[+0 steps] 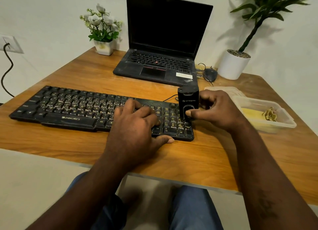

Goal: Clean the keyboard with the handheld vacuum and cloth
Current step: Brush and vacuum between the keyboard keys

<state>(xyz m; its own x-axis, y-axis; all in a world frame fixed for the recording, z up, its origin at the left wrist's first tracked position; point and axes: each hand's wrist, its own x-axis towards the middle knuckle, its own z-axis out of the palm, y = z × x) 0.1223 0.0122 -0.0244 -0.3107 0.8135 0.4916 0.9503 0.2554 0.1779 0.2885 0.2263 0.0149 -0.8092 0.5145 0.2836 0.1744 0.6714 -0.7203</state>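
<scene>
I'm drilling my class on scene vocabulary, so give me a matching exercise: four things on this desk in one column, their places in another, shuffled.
Things
1. handheld vacuum
2. left hand
3. mouse
4. clear container

Places
A. between the laptop and the white pot
B. at the right side of the table, yellowish contents inside
C. upright on the number pad of the keyboard, gripped by the right hand
D. fingers resting on the keys

Pairs: 1-C, 2-D, 3-A, 4-B
</scene>
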